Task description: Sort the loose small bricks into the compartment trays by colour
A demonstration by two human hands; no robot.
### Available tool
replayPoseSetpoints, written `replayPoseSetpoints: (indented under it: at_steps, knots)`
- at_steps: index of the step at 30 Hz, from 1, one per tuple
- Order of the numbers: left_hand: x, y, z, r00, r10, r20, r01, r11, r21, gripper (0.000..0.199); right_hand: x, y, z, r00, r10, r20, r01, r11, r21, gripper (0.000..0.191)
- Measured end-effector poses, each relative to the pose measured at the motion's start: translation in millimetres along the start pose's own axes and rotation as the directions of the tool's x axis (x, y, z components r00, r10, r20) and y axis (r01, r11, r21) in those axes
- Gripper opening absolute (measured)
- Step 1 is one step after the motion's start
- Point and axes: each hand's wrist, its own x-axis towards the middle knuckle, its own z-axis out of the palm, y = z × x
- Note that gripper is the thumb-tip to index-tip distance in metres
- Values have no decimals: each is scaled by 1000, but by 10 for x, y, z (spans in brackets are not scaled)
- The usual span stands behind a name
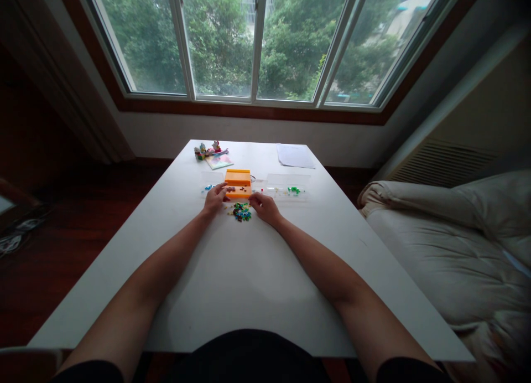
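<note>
An open orange box (238, 177) lies on the white table with several small brown pieces in its near half. At the box's left end is my left hand (214, 199), its fingers bent together over the edge; whatever they hold is too small to tell. My right hand (265, 207) is by the front right corner of the box, fingertips pinched together, their contents hidden. Between my hands, just in front of the box, lies a loose pile of tiny green, blue, yellow and brown building bricks (241, 212).
A clear plastic case (305, 196) with green pieces (294, 190) stands right of the box; blue pieces (208, 188) lie left. Farther back are small colourful figures (201, 151), a printed booklet (219, 161) and white papers (295, 156). A couch (440, 244) flanks the white table (249, 283).
</note>
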Motion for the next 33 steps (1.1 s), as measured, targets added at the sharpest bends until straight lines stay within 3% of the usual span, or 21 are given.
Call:
replayPoseSetpoints:
  at_steps: [3,8,12,16,19,25,33]
  knots:
    - [7,-6,-4,1000,-5,-1,5,1000,10,47,-1,13,6,1000,13,4,-13,1000,1,18]
    - [27,-1,-36,998,53,-22,-50,989,137,31,0,37,18,1000,13,0,-13,1000,-1,18]
    - [50,36,-134,986,114,119,-145,943,299,26,1,28,10,1000,16,9,-16,1000,-11,18]
    - [62,104,-259,906,121,405,-327,808,490,23,-1,28,-4,1000,7,11,-6,1000,-11,18]
    - [40,171,-295,843,84,532,-401,756,517,20,-3,33,-5,1000,2,13,-2,1000,-13,18]
    - [-50,294,-205,768,37,640,-454,736,502,23,-2,30,-3,1000,7,16,-7,1000,-19,18]
    - [-61,321,-170,751,66,657,-485,729,482,14,5,77,18,1000,5,9,-5,1000,-26,16]
